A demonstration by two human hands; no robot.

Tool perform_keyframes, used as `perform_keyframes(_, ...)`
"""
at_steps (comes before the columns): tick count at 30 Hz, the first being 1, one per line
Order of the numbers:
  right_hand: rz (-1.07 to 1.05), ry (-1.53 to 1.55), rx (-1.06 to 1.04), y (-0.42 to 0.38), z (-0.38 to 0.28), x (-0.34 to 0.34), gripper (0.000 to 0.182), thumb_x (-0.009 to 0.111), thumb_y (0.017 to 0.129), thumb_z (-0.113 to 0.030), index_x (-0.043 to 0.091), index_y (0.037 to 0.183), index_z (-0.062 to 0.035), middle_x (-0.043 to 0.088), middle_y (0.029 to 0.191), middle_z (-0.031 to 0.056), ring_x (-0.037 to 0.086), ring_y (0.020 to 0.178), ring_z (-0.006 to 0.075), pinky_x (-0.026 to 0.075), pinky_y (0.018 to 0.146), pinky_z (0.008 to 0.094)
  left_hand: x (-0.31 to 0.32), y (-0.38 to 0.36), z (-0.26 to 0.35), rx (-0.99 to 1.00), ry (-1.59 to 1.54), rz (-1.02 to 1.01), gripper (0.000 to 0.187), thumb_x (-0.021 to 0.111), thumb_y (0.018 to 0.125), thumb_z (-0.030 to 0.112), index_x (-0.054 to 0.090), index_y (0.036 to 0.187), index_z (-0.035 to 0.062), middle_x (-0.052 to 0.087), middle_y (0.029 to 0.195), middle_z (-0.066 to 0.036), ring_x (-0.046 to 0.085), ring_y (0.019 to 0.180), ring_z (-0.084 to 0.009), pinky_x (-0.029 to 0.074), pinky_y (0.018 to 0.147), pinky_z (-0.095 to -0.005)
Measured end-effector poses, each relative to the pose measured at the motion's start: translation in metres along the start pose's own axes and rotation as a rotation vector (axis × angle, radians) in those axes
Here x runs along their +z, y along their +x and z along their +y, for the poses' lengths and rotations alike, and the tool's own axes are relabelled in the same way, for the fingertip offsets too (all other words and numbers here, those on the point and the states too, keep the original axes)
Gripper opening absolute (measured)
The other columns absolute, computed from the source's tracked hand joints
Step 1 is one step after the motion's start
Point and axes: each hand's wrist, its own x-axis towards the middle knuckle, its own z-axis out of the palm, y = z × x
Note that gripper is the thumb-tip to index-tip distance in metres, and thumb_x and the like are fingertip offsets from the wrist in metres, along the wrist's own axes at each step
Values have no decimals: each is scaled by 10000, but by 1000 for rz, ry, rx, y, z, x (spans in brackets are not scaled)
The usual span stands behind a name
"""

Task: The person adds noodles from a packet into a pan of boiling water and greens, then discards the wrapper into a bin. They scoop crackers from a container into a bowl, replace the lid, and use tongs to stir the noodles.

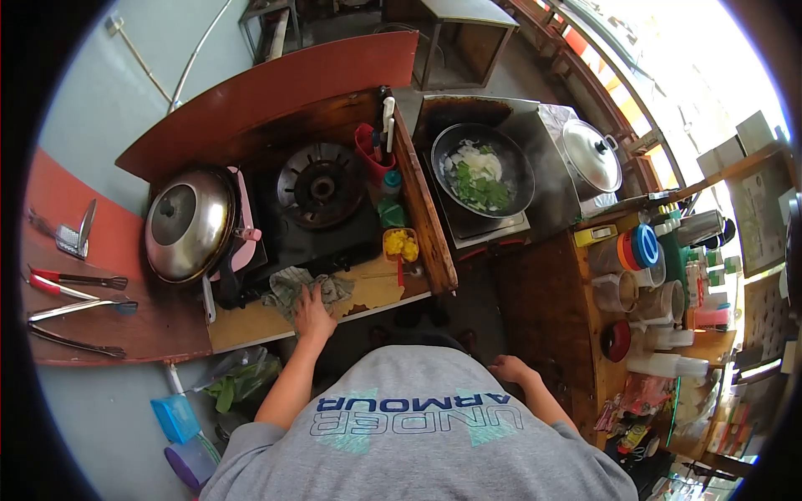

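My left hand presses on a crumpled grey-green cloth at the front edge of the stove counter. Behind the cloth is a black gas burner with nothing on it. To the right of the burner, a small container of yellow food sits beside a green bottle. My right hand hangs low beside my body, its fingers bent and partly hard to make out, away from any object. A dark wok with leafy greens and pale food stands on the second stove.
A lidded metal wok stands at the left of the burner. Tongs hang on the red panel. A lidded pot is at the back right. Tubs, cups and tape crowd the right-hand wooden shelf.
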Motion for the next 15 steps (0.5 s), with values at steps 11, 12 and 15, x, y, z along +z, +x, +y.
perform_keyframes(11, 153, 405, 73, 53, 62, 13, 407, 694, 869, -374, 712, 1124, -58, 716, 990, 114, 671, 846, 236, 551, 757, 372, -40, -39, 4, 121, -90, -142, 476, 754, 799, 319, 649, 1170, 39, 572, 1341, -195, 583, 1174, -370, 485, 970, -440)
perform_keyframes(12, 135, 507, 140, 53, 66, 14, 393, 699, 867, -363, 715, 1120, -63, 713, 958, 97, 661, 804, 207, 551, 721, 360, -44, -45, 9, 139, -81, -144, 476, 754, 799, 319, 649, 1170, 39, 572, 1341, -195, 583, 1174, -370, 485, 970, -440)
perform_keyframes(15, 212, 460, 113, 54, 88, 27, 381, 698, 864, -363, 721, 1105, -69, 713, 934, 81, 658, 805, 194, 545, 714, 359, -51, -60, 22, 130, -60, -179, 418, 739, 809, 343, 687, 1090, 38, 673, 1159, -199, 631, 1086, -369, 501, 929, -441)
